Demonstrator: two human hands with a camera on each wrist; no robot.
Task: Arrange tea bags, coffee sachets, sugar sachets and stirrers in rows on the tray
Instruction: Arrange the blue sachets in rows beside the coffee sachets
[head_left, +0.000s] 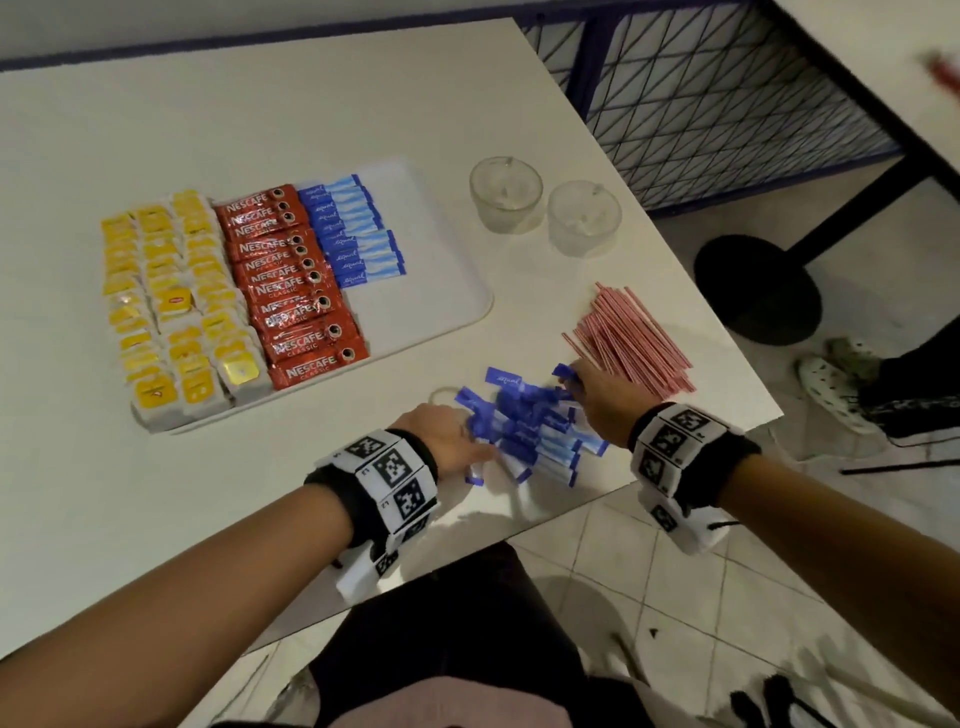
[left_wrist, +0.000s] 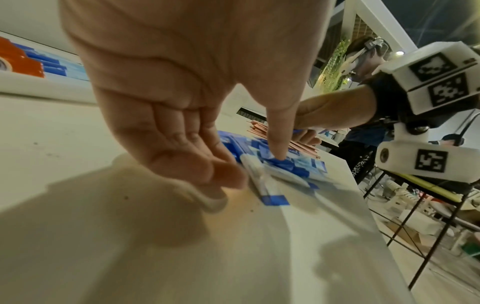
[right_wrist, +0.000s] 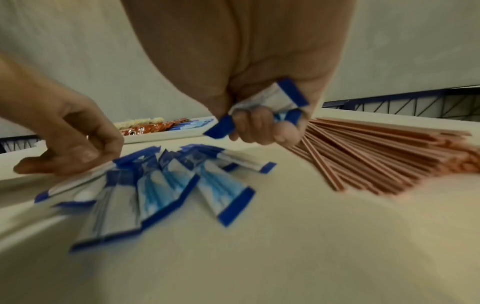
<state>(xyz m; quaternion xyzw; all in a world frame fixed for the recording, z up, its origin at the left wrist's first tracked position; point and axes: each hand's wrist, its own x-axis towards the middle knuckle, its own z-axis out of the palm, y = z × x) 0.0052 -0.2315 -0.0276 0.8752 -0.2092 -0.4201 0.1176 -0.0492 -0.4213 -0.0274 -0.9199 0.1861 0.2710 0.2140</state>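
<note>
I saw the white tabletop (head_left: 260, 119) first, carrying a pale tray (head_left: 441, 270) toward its far left. On the tray, yellow tea bags (head_left: 171, 306) filled the left columns, red coffee sachets (head_left: 291, 280) ran in a row beside them, and a shorter row of blue sugar sachets (head_left: 353, 228) sat next, leaving the tray's right part bare. Two clear glass cups (head_left: 545, 208) stood just right of the tray. Near the tabletop's right edge lay a fanned heap of pink stirrers (head_left: 634, 338), and beside it, closer to me, a loose pile of blue sugar sachets (head_left: 535, 431).

My left hand (head_left: 447, 436) rested at the pile's left edge, fingers curled loosely with the thumb pressing down on a sachet; I could not tell whether it actually gripped one. My right hand (head_left: 602, 400) was clenched around a few gathered sachets (right_wrist: 272, 102), held just above the pile next to the stirrers.
</note>
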